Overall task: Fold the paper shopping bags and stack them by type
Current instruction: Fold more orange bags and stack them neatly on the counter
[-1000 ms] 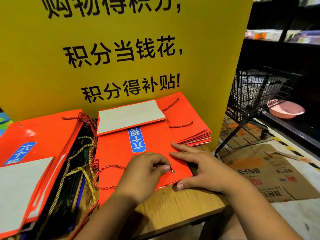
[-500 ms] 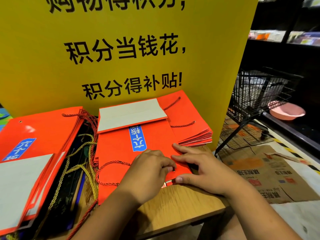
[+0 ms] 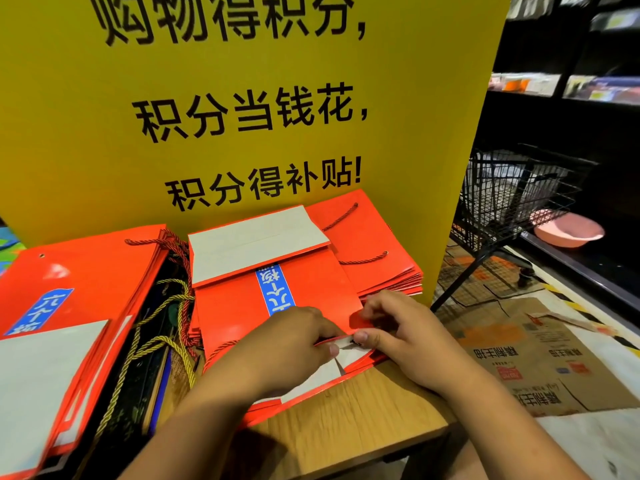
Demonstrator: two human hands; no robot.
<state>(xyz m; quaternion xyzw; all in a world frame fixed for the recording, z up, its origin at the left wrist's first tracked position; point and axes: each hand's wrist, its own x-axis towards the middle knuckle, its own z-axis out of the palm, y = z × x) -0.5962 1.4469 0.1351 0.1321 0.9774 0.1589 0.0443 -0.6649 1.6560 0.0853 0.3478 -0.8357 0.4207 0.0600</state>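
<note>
Left grip [image 3: 294, 337] and right grip [image 3: 398, 327] pinch the flat red paper bag [image 3: 242, 313] at its 5 o'clock corner; I'd align edges, then press flat.

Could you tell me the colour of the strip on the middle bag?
The strip is blue with white characters; head view.

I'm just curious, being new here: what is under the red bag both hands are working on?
Under the red bag lies a stack of flat red bags, edges showing at right, on a wooden table. It covers their faces; their count is unclear.
</note>
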